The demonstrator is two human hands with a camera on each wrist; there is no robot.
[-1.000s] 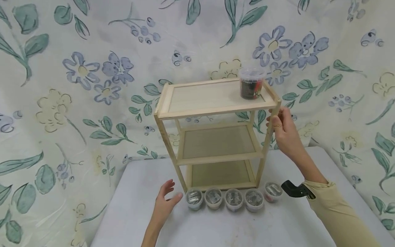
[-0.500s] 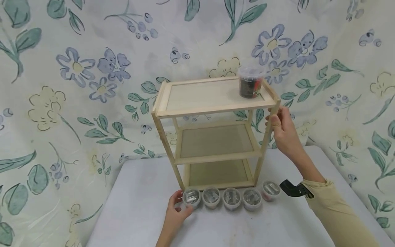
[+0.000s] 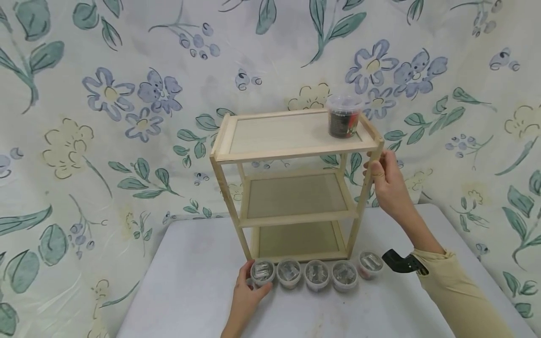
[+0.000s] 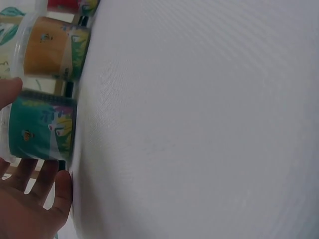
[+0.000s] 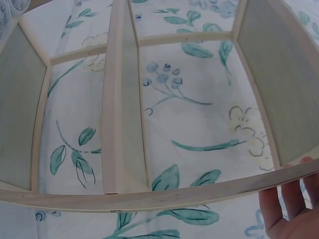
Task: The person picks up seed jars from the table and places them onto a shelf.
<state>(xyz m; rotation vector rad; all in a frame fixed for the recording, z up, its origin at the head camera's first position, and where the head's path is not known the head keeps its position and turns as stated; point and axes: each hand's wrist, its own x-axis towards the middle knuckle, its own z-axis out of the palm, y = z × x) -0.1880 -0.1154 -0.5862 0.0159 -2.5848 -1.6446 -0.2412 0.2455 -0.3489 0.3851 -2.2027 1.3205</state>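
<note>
leftmost cup (image 3: 263, 272) between left-hand fingers (image 3: 244, 274)

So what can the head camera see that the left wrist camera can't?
Only the head view shows the wooden shelf, the dark tub on its top tier, and the right hand holding the front right post. Only the left wrist view shows the tub labels: teal and orange. Both show the left hand at the leftmost tub on the white table.
</note>
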